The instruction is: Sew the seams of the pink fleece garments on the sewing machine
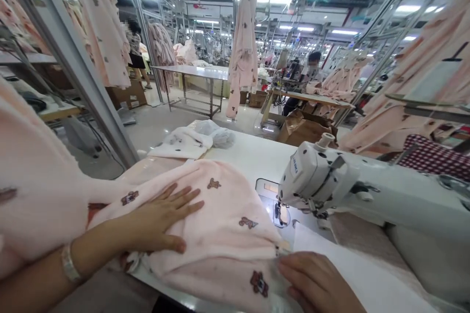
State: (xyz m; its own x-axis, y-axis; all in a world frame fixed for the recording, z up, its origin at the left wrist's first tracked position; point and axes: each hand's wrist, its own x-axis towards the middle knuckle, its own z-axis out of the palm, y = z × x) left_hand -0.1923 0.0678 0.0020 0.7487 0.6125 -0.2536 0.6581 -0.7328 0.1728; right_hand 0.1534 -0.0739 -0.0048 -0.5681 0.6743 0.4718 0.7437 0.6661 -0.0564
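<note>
A pink fleece garment printed with small brown bears lies across the white sewing table. My left hand rests flat on it, fingers stretched out and spread. My right hand is at the garment's right edge, near the bottom of the view, fingers curled and pinching the fabric edge. The white sewing machine stands at the right, its needle and presser foot just beyond the fabric edge.
A folded white bear-print piece and a clear plastic bag lie at the table's far side. More pink garments hang around. Another person works at a distant table; one stands at back left. Cardboard boxes sit on the floor.
</note>
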